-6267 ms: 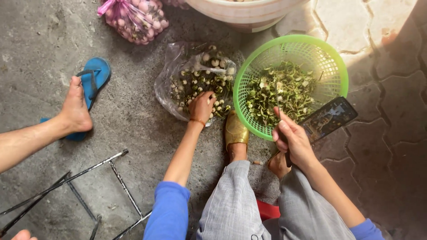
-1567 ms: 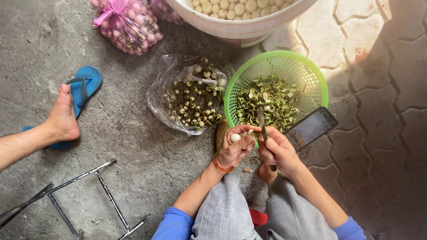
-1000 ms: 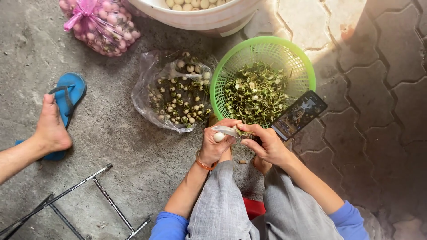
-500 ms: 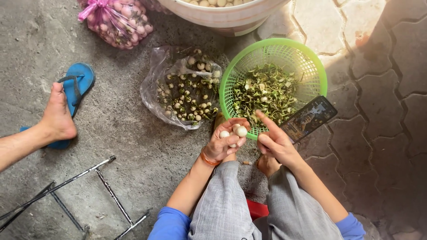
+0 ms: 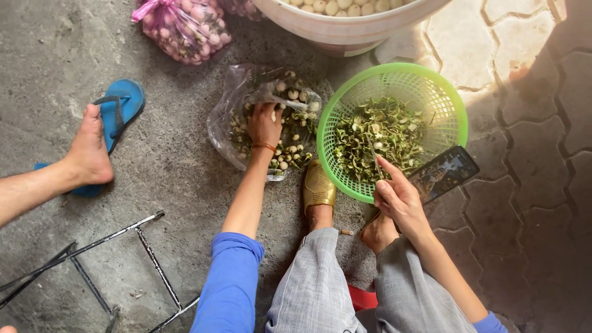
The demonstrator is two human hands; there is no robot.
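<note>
My left hand (image 5: 265, 123) reaches into a clear plastic bag (image 5: 225, 126) of small round white vegetables with green caps (image 5: 290, 148). Its fingers are down among them, so whether it grips one is hidden. My right hand (image 5: 401, 197) is closed around a small knife (image 5: 374, 159), whose blade points over the green basket (image 5: 455, 114). The basket holds a heap of green trimmings (image 5: 382, 139). My knees in grey trousers (image 5: 320, 283) are below.
A dark phone (image 5: 445, 172) leans by the basket's near right rim. A big white tub (image 5: 351, 28) of pale vegetables and a pink mesh bag (image 5: 185, 24) sit at the top. Another person's foot (image 5: 89, 151) rests on a blue flip-flop (image 5: 123, 102). A metal frame (image 5: 145, 237) lies lower left.
Half a second ago both hands were together at the basket's rim, the left holding a peeled white vegetable. My left hand has since gone out to the plastic bag, without that piece visible.
</note>
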